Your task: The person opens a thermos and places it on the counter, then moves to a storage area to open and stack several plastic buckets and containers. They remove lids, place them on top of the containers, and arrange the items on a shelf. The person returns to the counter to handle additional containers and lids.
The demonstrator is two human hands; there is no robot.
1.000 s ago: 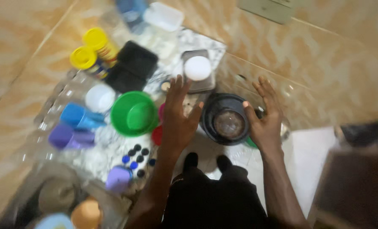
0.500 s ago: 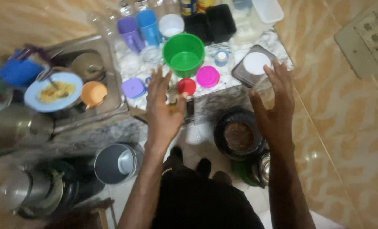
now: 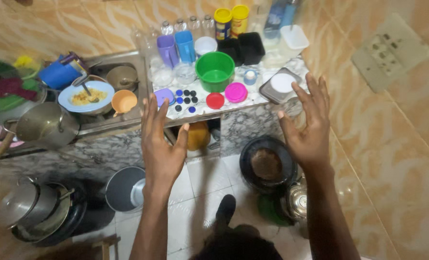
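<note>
both hands are hanging open and empty in front of the counter (image 3: 233, 110) — the left hand (image 3: 160, 144) nearest the small purple lid (image 3: 163, 95), the right hand (image 3: 308, 126) just beside the grey tray (image 3: 272, 92) — light, stiff plastic, probably easiest pinched at the rim.

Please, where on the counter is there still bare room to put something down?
A small bare strip lies on the counter at its front edge, between the pink lid and the grey tray. Behind, cups and the green bowl crowd it; the sink is full.
</note>
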